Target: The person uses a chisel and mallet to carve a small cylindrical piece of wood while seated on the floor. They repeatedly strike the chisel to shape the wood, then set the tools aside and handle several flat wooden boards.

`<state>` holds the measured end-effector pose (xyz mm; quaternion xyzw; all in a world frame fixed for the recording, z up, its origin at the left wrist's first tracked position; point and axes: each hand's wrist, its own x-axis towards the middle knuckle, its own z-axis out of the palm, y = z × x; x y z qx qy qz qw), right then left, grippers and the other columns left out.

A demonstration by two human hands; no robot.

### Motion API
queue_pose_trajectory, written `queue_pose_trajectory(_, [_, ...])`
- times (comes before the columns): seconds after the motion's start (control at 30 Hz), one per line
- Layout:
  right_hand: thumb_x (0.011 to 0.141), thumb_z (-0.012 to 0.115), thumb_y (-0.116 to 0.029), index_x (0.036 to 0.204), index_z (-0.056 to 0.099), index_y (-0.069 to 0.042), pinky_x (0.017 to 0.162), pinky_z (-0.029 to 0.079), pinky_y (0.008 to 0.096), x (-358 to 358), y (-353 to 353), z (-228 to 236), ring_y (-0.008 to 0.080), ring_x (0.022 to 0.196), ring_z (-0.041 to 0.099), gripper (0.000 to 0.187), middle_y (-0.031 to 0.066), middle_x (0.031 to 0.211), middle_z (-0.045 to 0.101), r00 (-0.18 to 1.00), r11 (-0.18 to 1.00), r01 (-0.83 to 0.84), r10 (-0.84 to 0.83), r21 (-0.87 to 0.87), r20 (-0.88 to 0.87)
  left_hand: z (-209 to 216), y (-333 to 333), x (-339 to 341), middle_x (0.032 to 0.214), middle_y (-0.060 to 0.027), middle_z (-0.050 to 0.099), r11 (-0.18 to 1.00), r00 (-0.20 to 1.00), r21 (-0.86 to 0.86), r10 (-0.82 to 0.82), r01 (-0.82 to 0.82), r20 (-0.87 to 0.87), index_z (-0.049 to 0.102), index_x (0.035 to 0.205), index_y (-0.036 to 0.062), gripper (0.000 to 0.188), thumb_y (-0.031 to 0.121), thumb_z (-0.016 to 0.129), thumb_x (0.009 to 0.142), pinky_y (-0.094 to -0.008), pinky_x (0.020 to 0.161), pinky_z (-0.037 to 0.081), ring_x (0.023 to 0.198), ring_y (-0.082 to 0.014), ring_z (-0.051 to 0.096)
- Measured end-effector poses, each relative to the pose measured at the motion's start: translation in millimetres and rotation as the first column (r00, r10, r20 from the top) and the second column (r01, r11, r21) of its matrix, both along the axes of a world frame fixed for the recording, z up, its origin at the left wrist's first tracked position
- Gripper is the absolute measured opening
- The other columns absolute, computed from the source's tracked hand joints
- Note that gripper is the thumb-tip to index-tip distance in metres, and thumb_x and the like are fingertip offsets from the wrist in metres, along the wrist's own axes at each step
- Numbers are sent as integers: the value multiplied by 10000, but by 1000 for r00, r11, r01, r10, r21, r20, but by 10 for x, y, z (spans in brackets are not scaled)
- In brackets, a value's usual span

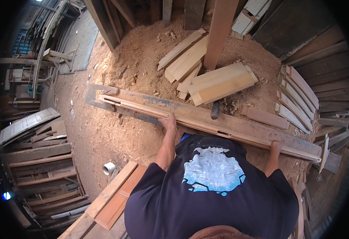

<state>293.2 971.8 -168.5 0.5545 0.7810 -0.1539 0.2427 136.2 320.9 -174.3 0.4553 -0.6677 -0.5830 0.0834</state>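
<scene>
A long, narrow wooden rail (pixel 202 126) with slots cut in it lies along a worn plank bench (pixel 170 105), slanting from far left to near right. My left hand (pixel 168 122) grips its near edge left of the middle. Toward the right end, my right hand (pixel 276 146) is closed round the same rail. Palms and some fingers are hidden. A dark, stubby wooden piece (pixel 215 110) stands at the bench's far edge, between my hands and the stacked panels.
Pale wooden panels (pixel 222 83) lie stacked on sawdust beyond the bench, by an upright post (pixel 220 36). More boards (pixel 296 97) lean at the right. At near left are a white pipe (pixel 109 168) and reddish boards (pixel 120 199). Timber racks (pixel 47 159) stand further left.
</scene>
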Motion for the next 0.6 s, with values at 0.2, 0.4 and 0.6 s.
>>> queue_pose_trajectory(0.2, [950,664,-260,1470,426,45,1072,467,466,-1232,-1503,-187,407,1191,619,648,277,1353,609,827,976,-71,-58,-206,-560,179,-474,277,1248,-189,621,891,843,195,-452,410,291,457,1362,-64,673,356,755,928,-392,925,534,1085,-274,639])
queue_pose_trajectory(0.4, [1019,598,-244,1470,425,-13,1071,464,550,-2387,-2969,-155,385,1187,615,535,258,1379,553,603,217,190,-795,-958,-61,640,-997,72,1006,-124,735,315,379,732,-922,604,85,642,1124,4,426,402,687,980,-375,792,602,858,-211,717])
queue_pose_trajectory(0.6, [933,733,-357,1525,385,-32,1026,460,566,-2632,-4180,-169,449,1257,550,759,231,1504,469,791,498,337,-610,-799,-47,817,-1129,-72,1029,-143,735,289,403,753,-914,591,35,633,1130,26,382,377,684,990,-368,811,607,859,-210,715])
